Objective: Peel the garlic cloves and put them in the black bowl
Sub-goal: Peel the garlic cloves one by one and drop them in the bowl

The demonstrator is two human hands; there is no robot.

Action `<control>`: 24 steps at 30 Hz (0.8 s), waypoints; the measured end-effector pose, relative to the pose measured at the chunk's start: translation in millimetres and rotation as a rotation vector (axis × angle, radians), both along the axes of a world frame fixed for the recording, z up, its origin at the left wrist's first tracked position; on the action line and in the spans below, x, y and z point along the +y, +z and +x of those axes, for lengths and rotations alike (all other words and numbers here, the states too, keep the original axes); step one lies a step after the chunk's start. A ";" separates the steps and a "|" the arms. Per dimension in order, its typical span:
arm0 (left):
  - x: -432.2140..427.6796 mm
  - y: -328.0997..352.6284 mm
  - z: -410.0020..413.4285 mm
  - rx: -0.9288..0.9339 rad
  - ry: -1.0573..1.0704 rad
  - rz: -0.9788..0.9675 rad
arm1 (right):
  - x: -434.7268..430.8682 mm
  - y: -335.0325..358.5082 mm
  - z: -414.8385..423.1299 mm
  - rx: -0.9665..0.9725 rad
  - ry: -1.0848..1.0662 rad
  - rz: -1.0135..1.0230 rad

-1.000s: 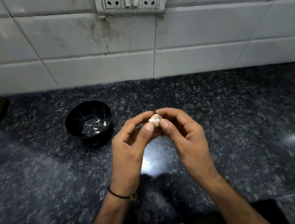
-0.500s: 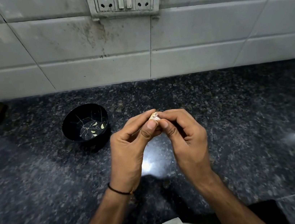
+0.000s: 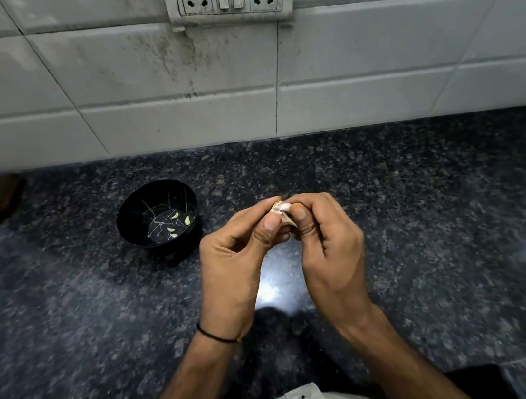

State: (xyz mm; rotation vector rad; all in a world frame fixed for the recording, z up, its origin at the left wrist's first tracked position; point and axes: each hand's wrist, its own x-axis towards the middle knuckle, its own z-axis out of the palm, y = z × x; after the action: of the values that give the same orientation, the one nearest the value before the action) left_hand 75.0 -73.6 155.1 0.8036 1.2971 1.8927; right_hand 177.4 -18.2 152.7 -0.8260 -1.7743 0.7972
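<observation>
wrist: thin black band (image 3: 218, 337) | arms: bare | garment: white, dark button (image 3: 303, 397)

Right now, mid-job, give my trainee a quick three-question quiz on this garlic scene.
1. True or false: the black bowl is empty.
2. Which pinches the garlic clove: A left hand alone, B right hand alone, C both hands?
3. Fill in: the bowl stands on the person's ___ side of the hands.
Key: 1 false, peeled cloves lie in it; 2 C; 3 left.
</observation>
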 end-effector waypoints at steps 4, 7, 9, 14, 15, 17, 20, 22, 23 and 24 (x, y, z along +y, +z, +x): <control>-0.5 -2.6 -0.9 -0.016 -0.062 -0.021 | 6.9 -1.7 4.0 -0.024 0.051 -0.176; -0.7 -7.7 -2.7 0.012 -0.103 -0.048 | 12.7 -5.8 7.5 -0.086 0.076 -0.240; -0.8 -11.3 -4.5 0.025 -0.113 -0.069 | 16.8 -8.9 10.6 -0.106 0.066 -0.272; 0.7 -28.3 -13.2 0.106 -0.122 -0.128 | 23.0 -16.2 21.9 -0.051 0.075 -0.445; 2.2 -37.1 -16.0 0.170 -0.121 -0.164 | 23.7 -17.9 23.9 -0.020 0.087 -0.489; 8.0 -62.4 -21.9 0.363 -0.105 -0.299 | 24.1 -22.4 27.0 0.035 0.105 -0.559; 19.1 -99.9 -23.7 0.655 -0.068 -0.522 | 20.9 -29.9 29.1 0.131 0.134 -0.657; 26.8 -115.9 -19.6 0.849 -0.075 -0.590 | 18.0 -34.5 30.7 0.218 0.160 -0.731; 30.0 -121.8 -17.1 0.924 -0.086 -0.613 | 16.5 -36.4 31.9 0.254 0.175 -0.761; 32.7 -126.9 -15.2 0.976 -0.095 -0.633 | 15.2 -38.0 32.6 0.282 0.186 -0.780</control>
State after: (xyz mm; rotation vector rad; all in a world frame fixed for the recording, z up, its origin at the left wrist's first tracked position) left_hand 59.8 -40.8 28.3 1.4472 2.2035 0.8489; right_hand 210.0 -3.0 114.7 -0.9796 -1.2842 1.6945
